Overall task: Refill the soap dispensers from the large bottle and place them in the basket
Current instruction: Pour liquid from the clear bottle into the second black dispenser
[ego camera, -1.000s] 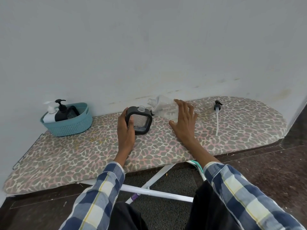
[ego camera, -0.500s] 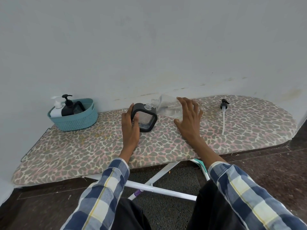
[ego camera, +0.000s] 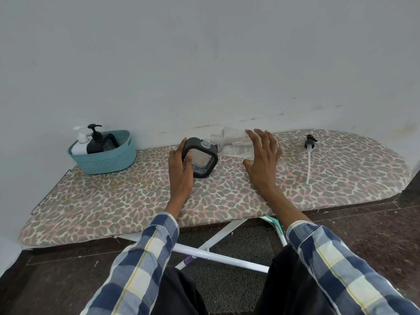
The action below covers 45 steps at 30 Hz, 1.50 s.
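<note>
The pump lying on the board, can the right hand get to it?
Probably yes. The pump lies in the open beside the right hand, with only bare board between them.

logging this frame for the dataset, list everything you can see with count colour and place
ironing board: 1, leopard-print cover, along the wall
basket: 1, teal, board's left end
soap dispensers in the basket: 2, one white, one black
square dispenser: 1, black frame, clear body, uncapped, board centre
large bottle: 1, clear, tilted, neck toward the square dispenser
pump head with tube: 1, black and white, lying on the board's right
hands: left hand grips the square dispenser; right hand spread against the large bottle
</note>
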### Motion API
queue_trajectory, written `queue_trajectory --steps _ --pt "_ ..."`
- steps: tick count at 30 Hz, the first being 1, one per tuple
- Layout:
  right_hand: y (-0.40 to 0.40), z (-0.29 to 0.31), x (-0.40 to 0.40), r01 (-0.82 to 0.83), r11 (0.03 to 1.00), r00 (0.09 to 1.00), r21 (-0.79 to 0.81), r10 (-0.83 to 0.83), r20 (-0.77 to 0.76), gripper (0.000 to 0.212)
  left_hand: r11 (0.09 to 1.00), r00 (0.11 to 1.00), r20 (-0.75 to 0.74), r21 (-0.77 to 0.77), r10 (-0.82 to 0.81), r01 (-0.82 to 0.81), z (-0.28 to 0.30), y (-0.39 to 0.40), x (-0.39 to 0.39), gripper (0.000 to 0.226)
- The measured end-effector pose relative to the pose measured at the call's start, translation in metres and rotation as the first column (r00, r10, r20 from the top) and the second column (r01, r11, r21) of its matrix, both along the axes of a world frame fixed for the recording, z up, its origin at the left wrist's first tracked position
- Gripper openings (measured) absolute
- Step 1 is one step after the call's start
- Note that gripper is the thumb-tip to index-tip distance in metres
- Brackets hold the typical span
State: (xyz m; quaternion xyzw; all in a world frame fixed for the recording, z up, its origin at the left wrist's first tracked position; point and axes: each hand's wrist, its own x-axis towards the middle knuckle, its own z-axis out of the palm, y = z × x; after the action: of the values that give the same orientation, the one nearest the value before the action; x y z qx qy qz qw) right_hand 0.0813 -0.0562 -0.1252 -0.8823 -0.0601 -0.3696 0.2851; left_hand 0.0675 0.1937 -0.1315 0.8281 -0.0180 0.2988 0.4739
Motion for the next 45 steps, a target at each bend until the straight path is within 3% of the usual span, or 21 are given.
queue_trajectory --steps 13,45 --pt "0.0 0.001 0.004 0.02 0.998 0.997 -0.051 -0.024 -0.073 0.11 1.0 1.0 -0.01 -0.008 -0.023 0.023 0.002 -0.002 0.0 0.05" --pt "-0.023 0.034 0.007 0.003 0.96 1.0 -0.279 -0.004 -0.002 0.108 0.998 0.999 0.047 0.052 -0.023 0.02 0.0 -0.001 0.001 0.049"
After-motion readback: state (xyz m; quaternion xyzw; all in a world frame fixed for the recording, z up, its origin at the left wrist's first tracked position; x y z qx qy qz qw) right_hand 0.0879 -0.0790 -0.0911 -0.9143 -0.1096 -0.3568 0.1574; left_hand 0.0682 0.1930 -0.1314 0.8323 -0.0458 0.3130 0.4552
